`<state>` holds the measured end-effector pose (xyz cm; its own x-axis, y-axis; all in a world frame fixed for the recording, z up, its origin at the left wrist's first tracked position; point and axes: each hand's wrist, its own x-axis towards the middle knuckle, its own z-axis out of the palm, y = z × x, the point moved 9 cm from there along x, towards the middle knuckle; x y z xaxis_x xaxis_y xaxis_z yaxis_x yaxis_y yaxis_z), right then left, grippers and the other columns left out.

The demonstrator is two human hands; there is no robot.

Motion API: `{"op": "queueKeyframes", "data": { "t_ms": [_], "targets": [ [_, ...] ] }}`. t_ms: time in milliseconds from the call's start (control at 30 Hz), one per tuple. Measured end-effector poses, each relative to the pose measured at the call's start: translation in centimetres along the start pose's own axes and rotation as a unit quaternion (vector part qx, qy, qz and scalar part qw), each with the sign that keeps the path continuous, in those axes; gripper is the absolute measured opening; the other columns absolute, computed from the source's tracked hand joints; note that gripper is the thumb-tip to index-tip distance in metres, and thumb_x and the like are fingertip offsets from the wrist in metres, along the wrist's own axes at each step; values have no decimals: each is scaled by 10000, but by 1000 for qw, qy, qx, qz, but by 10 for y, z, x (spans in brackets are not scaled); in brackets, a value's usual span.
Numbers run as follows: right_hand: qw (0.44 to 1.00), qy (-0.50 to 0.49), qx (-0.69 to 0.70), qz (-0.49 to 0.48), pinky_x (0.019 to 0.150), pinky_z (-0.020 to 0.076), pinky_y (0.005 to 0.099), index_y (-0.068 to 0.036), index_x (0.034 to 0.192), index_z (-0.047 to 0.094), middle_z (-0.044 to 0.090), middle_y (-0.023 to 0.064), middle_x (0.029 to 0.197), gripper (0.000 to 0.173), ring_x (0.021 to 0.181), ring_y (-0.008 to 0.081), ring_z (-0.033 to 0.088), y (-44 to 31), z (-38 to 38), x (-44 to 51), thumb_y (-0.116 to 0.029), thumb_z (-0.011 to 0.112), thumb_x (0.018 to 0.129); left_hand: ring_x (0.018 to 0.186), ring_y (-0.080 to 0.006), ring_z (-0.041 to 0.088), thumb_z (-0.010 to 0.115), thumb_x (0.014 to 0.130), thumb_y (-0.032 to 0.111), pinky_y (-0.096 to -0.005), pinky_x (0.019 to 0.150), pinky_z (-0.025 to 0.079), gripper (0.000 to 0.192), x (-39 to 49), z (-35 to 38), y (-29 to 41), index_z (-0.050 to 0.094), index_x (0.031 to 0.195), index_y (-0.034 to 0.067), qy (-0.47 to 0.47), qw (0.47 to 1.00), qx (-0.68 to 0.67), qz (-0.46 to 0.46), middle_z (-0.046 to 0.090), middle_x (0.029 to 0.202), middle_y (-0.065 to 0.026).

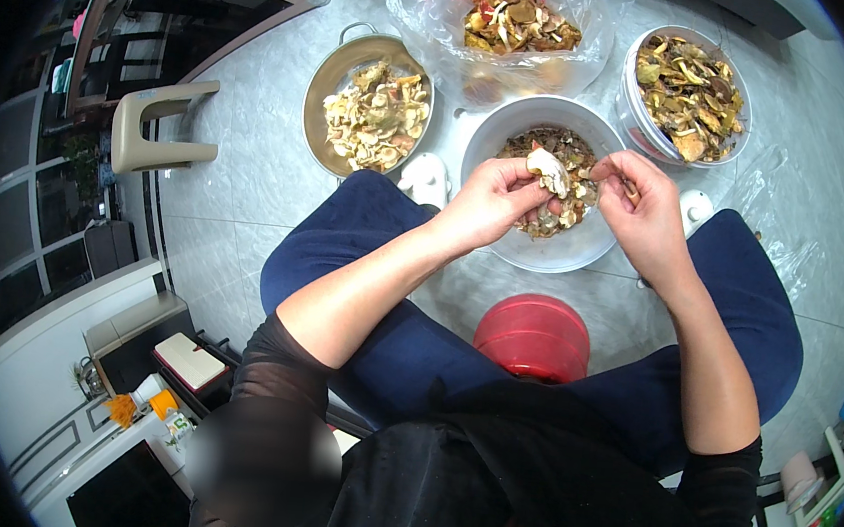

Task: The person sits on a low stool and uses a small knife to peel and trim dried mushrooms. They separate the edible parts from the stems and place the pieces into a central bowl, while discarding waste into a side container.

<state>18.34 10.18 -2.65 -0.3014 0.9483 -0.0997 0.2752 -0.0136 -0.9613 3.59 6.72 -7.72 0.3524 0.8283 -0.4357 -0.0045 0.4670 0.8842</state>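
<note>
My left hand (pixel 492 194) pinches a pale mushroom piece (pixel 548 171) between thumb and fingers, over a white plastic bucket (pixel 483 152). Brown scraps and mushroom trimmings (pixel 546 140) lie in the bottom of that bucket. Just right of the mushroom, my right hand (pixel 645 211) is curled around a small tan object (pixel 631 192); most of it is hidden, so I cannot tell whether it is a handle or a stem. The right fingertips are close to the mushroom, above the bucket's right side.
A metal pot (pixel 317 104) holds pale cut mushrooms. Uncleaned mushrooms fill a clear plastic bag (pixel 426 45) and a white pail (pixel 626 104). A red stool (pixel 532 333) stands between my legs. Left is a beige plastic stool (pixel 130 132); right, crumpled clear plastic (pixel 778 234) on tiles.
</note>
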Motion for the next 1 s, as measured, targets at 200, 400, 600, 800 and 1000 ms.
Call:
{"op": "queueKeyframes", "data": {
  "t_ms": [200,400,600,800,1000],
  "targets": [
    [999,-32,2,-42,546,392,247,12,839,616,541,41,734,76,622,101,490,-18,13,-6,-9,663,783,625,-54,522,584,900,105,-242,567,434,142,-1,-4,4,659,977,13,61,995,57,46,663,785,-10],
    [998,-43,19,-31,523,331,203,18,849,619,494,-5,730,73,603,38,408,-13,21,-8,10,668,796,573,-196,556,607,815,89,-332,548,434,127,-11,-5,36,647,910,13,119,942,271,156,588,686,-103],
    [1000,-22,17,-11,536,378,293,4,825,618,508,63,674,82,592,140,469,-3,23,-9,-33,661,766,587,-291,586,619,776,118,-377,539,444,114,-17,0,49,612,810,9,145,911,347,170,589,685,-128],
    [1000,-5,22,3,538,390,300,6,815,606,507,71,669,83,598,149,480,0,25,-11,-43,648,762,569,-294,596,627,765,147,-395,515,443,132,-21,1,52,597,742,21,174,896,376,160,589,644,-114],
    [999,2,28,19,543,395,299,7,797,589,513,73,674,88,603,148,482,5,27,-11,-45,649,757,558,-298,591,635,762,152,-399,509,444,153,-23,5,55,578,707,21,183,877,406,180,578,625,-110]
  ]
}}
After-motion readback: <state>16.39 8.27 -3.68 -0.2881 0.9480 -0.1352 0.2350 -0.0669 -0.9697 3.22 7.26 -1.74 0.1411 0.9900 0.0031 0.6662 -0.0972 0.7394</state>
